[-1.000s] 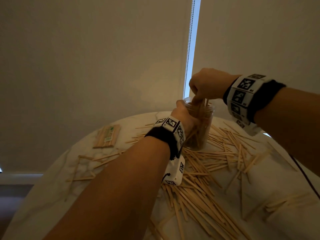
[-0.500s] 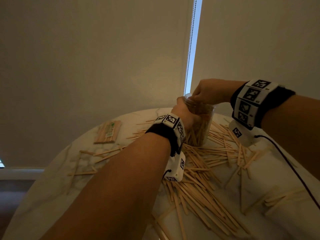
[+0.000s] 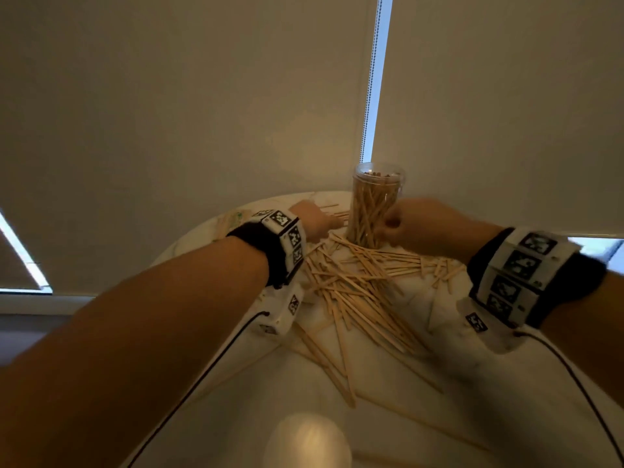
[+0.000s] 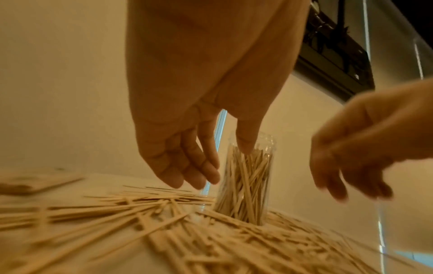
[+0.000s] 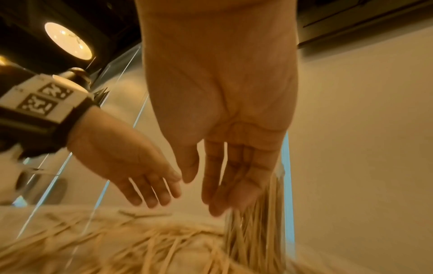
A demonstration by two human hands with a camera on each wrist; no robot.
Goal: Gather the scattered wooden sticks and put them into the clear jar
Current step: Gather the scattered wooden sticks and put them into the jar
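The clear jar (image 3: 374, 204) stands upright at the far side of the round white table (image 3: 422, 383), packed with wooden sticks. Many loose sticks (image 3: 351, 285) lie scattered in front of it. My left hand (image 3: 314, 221) hovers just left of the jar with relaxed, straight fingers and holds nothing. My right hand (image 3: 415, 224) hovers just right of the jar, fingers hanging straight, empty. In the left wrist view the left hand (image 4: 199, 166) hangs over the sticks beside the jar (image 4: 246, 178). The right wrist view shows the right hand (image 5: 225, 181) in front of the jar (image 5: 257, 213).
A small bundle of sticks with a green label (image 3: 231, 221) lies at the table's far left. Pale roller blinds hang right behind the table. Wrist-camera cables (image 3: 209, 366) trail across the near part of the table.
Both hands have let go of the jar and come down beside it. The right hand left the jar's mouth; the left hand released the jar's side. My head view has shifted.
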